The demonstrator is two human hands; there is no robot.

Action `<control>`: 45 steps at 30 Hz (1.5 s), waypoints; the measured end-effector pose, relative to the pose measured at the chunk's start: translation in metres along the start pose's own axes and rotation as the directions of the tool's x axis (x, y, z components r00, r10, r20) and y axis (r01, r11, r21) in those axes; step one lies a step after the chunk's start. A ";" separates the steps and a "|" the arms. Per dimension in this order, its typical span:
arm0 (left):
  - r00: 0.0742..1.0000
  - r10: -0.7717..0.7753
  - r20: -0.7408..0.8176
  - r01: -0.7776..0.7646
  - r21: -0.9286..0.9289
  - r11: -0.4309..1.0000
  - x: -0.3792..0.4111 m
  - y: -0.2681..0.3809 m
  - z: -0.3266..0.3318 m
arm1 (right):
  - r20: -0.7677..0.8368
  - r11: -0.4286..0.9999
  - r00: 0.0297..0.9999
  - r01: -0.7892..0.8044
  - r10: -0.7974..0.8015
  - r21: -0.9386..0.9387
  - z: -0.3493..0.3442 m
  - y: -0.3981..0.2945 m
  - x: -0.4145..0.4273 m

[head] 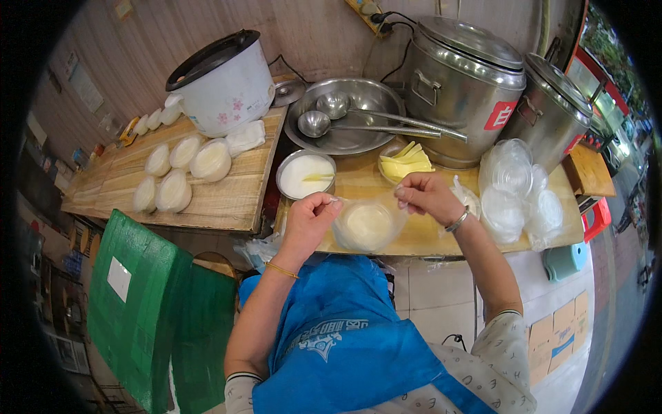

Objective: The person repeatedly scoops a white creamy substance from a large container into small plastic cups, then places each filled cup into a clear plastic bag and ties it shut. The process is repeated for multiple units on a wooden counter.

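A round tub of pale food point(368, 223) stands at the table's front edge inside a clear plastic bag point(344, 227). My left hand point(311, 217) pinches one upper side of the bag between thumb and fingertips. On the other side, my right hand point(426, 194) pinches the opposite upper part, so the film is drawn up between both hands. Just behind my left hand is a metal bowl of white granules point(304, 173) with a yellow spoon point(318, 177) in it. Yellow plastic spoons point(406, 163) lie fanned in a dish behind my right hand.
Stacked clear lids point(509, 181) in bags lie to the right, before two steel insulated barrels point(457, 93) point(551, 103). Two ladles point(382, 129) rest in a wide steel basin point(305, 145). Left, several filled tubs point(211, 159) and a rice cooker point(222, 88) stand on a wooden table. A green box point(139, 305) is below.
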State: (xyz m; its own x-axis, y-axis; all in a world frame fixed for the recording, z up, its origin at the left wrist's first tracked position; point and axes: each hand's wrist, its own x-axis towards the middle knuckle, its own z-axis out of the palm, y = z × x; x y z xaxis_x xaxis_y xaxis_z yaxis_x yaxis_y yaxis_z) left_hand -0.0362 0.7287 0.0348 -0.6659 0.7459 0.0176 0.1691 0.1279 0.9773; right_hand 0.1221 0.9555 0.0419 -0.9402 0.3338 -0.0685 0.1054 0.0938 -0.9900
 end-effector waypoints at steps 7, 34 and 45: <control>0.998 0.016 0.062 0.009 -0.372 0.928 0.018 0.004 0.022 | 0.153 0.964 0.964 0.237 -0.218 -0.122 0.048 -0.013 0.005; 0.996 0.094 -0.008 -0.094 -0.086 0.992 0.020 -0.047 0.023 | -0.009 0.918 0.955 0.282 -0.296 -0.278 0.070 0.044 0.054; 0.986 -0.028 -0.164 0.012 -0.100 0.995 0.021 -0.074 0.016 | 0.110 0.891 0.965 0.263 -0.239 -0.371 0.059 0.059 0.022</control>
State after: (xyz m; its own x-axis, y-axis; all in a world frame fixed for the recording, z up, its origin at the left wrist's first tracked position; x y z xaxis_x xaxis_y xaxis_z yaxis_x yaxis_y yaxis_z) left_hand -0.0510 0.7460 -0.0403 -0.7802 0.6251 0.0246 0.0880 0.0708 0.9936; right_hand 0.0881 0.9131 -0.0250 -0.9679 0.1963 0.1570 -0.0333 0.5190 -0.8541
